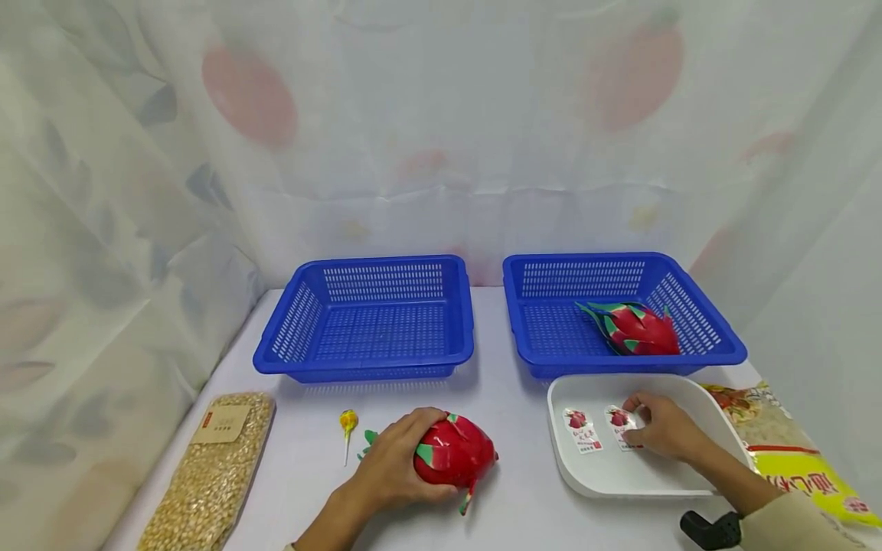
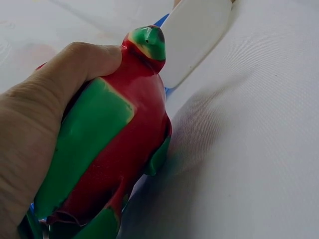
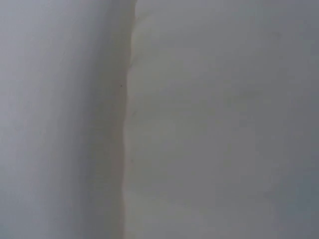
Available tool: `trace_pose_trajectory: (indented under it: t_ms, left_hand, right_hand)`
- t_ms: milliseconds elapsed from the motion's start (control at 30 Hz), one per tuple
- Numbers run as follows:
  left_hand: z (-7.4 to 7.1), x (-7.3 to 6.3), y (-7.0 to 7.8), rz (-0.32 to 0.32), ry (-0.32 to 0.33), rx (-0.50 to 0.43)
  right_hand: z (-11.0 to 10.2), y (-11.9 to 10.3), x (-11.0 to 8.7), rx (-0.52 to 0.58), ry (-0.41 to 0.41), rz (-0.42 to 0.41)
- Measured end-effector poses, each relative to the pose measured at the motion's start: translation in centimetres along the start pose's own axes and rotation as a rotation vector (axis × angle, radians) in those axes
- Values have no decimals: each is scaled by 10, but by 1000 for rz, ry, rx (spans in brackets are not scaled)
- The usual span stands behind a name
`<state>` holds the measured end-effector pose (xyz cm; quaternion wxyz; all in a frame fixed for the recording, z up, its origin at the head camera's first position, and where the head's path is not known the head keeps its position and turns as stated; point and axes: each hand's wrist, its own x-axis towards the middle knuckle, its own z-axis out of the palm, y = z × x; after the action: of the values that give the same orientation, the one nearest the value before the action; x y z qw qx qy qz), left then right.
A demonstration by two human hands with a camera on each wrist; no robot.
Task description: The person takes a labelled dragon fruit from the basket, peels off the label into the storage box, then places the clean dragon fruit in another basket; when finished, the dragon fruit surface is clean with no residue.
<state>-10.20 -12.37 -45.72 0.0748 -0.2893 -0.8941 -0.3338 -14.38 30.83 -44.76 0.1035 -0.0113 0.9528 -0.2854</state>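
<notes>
My left hand [image 1: 405,463] grips a glossy red dragon fruit [image 1: 463,451] with green scales, low over the white table. The left wrist view shows the thumb pressed along the side of this dragon fruit [image 2: 134,144]. Inside a white tray [image 1: 648,482] on the right, my right hand [image 1: 663,427] has bent fingers at the right edge of a sticker [image 1: 618,419] printed with a dragon fruit. Whether they pinch it cannot be made out. A matching sticker [image 1: 582,430] lies left of it. The right wrist view shows only blurred pale surfaces, without the hand.
Behind stand two blue baskets: the left basket [image 1: 389,360] and the right basket [image 1: 551,360], which holds another dragon fruit [image 1: 641,330]. A lollipop [image 1: 348,421] and a bag of beige kernels [image 1: 213,474] lie at left. A yellow food packet [image 1: 792,451] lies beside the tray.
</notes>
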Motion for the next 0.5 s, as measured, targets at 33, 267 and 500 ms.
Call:
trace_pose_trajectory:
  t_ms: [33,267,500]
  left_hand:
    - [0,0,0,2,2,3]
    - [0,0,-1,-2,1,7]
    - [0,0,0,0,-15,6]
  right_hand:
    - [1,0,0,-13,11,-19]
    - [3,1,-1,-62,84,-113]
    - [1,-2,-1,-79,88,-60]
